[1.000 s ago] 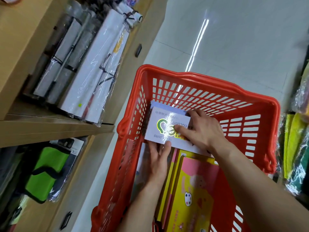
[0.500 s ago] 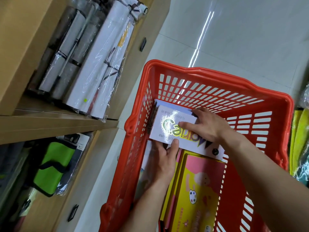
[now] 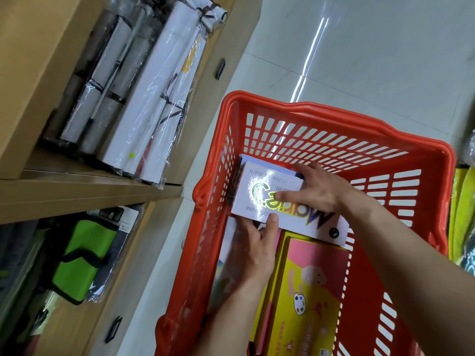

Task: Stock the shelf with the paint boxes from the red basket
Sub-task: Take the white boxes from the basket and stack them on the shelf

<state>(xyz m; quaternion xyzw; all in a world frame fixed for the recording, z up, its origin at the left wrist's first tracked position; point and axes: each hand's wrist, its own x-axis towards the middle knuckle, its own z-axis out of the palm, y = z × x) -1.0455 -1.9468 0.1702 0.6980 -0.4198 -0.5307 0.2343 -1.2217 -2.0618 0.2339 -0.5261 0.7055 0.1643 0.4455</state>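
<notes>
We see both hands down in the red basket (image 3: 303, 116), which sits on the pale tiled floor (image 3: 372, 55) just right of the wooden shelf (image 3: 84, 194). The left hand (image 3: 253, 250) grips the near left edge of a white paint box (image 3: 267, 191), thumb pressed on its top face, other fingers tucked under, so we can't tell how far they wrap. The right hand (image 3: 321, 194) lies on top of the same box, fingers spread; fingertips reach over the far edge and one rests on the shiny printed logo. We call it holding the box between the two hands. The box sits at the far left of the basket interior, tilted, with another white box (image 3: 250, 159) partly showing behind it, against the far wall. Nearer in the basket, a yellow and pink box (image 3: 308, 291) with a palette drawing stands touching the white box's near edge.

On the shelf's upper level lie wrapped white rolls (image 3: 144, 104) in clear plastic, side by side. On the lower level, a green and black bag (image 3: 82, 258) in a plastic sleeve. At the far right edge, yellow-green packaged goods (image 3: 462, 211), blurred.
</notes>
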